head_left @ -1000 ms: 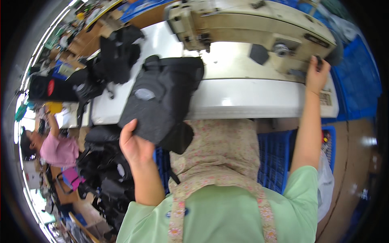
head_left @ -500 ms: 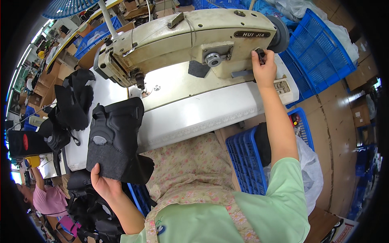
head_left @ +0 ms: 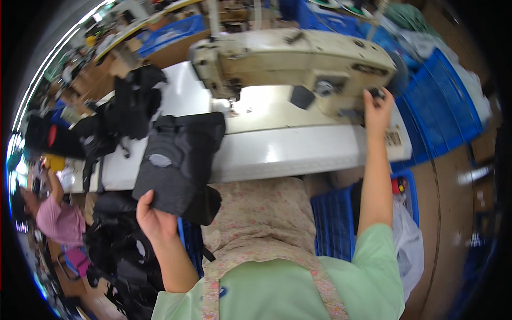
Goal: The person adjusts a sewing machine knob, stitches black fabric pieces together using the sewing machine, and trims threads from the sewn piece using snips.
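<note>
- A black padded fabric piece (head_left: 178, 162) is gripped at its lower edge by the left hand (head_left: 154, 218); fingers are closed round the near corner, thumb on top.
- The piece is held up tilted, its far end lying over the front edge of the white worktop (head_left: 288, 152), its near end hanging off toward the lap.
- A small oval grey patch (head_left: 158, 160) is seen on the face of the piece.
- The right hand (head_left: 377, 109) is raised to the right end of the cream sewing machine (head_left: 298, 66); fingers are curled on a small dark knob (head_left: 376, 94) there, so the hand is closed on it.
- The sewing machine is set on the worktop, its needle end to the left, just beyond the far end of the black piece; whether they touch cannot be told.
- More black pieces (head_left: 133, 104) are heaped on the left part of the worktop, just beside the held piece.
- A further pile of black goods (head_left: 120, 256) is seen below the worktop at the left, near the left forearm.
- A floral apron (head_left: 261, 224) is spread over the lap, between the two arms; light green sleeves (head_left: 378, 261) are worn.
- Blue plastic crates (head_left: 442, 106) are stacked to the right of the machine; another blue crate (head_left: 333, 224) is on the floor beside the right arm.
- Another person in a pink top (head_left: 56, 216) is seen at the far left edge, well apart from the hands.
</note>
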`<action>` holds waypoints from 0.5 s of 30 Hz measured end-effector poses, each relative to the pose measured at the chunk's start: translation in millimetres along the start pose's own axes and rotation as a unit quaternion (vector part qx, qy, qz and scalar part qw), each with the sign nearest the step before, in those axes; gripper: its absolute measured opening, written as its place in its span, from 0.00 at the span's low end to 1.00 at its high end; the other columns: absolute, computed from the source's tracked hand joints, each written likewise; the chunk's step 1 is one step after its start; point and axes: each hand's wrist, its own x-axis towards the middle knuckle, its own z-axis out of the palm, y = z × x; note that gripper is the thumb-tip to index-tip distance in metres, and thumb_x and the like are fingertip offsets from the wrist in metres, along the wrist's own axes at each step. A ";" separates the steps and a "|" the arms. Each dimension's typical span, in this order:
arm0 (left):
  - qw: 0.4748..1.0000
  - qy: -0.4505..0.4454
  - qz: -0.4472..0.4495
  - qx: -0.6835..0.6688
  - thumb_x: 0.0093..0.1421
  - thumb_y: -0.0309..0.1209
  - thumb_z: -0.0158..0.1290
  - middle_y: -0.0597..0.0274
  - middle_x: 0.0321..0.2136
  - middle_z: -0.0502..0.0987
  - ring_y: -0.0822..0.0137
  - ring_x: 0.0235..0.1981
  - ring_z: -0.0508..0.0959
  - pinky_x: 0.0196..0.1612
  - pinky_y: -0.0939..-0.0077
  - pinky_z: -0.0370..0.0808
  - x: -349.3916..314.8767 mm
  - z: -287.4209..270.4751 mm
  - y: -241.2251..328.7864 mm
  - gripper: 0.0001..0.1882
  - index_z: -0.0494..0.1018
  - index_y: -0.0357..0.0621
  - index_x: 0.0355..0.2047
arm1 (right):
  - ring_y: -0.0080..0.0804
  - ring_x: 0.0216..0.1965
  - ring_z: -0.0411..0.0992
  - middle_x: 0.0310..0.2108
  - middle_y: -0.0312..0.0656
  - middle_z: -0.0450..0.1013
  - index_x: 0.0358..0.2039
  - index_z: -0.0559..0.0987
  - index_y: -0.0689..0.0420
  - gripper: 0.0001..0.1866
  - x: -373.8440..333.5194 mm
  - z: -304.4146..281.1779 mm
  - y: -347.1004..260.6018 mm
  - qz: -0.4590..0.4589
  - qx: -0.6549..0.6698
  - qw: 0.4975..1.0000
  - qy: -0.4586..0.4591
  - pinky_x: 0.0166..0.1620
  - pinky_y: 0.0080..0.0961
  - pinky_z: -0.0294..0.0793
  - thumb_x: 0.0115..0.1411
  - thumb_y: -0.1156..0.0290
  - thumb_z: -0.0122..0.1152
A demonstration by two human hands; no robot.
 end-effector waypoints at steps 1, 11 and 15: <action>1.000 -0.009 0.002 -0.004 0.53 0.25 0.43 0.47 0.52 0.66 0.51 0.54 0.66 0.58 0.56 0.59 -2.9 2.0 1.5 0.25 0.60 0.31 0.53 | 0.22 0.25 0.67 0.27 0.38 0.72 0.44 0.67 0.63 0.26 -2.9 -12.4 9.9 -0.026 -0.042 0.999 -0.005 0.30 0.17 0.67 0.51 0.62 0.66; 0.958 -0.142 0.232 0.087 0.56 0.23 0.44 0.43 0.50 0.67 0.50 0.52 0.68 0.57 0.52 0.62 25.2 73.9 107.9 0.22 0.61 0.30 0.52 | 0.16 0.19 0.58 0.16 0.33 0.63 0.28 0.73 0.64 0.05 -151.9 1.8 -44.8 0.050 0.042 0.992 -0.104 0.24 0.15 0.60 0.56 0.75 0.57; 0.936 -0.201 0.258 0.129 0.52 0.16 0.46 0.45 0.39 0.73 0.50 0.43 0.74 0.52 0.55 0.69 159.3 161.4 126.1 0.14 0.66 0.27 0.41 | 0.16 0.18 0.58 0.16 0.32 0.65 0.47 0.72 0.64 0.17 -166.3 -5.0 -32.8 0.016 0.053 0.994 -0.097 0.24 0.14 0.60 0.55 0.77 0.55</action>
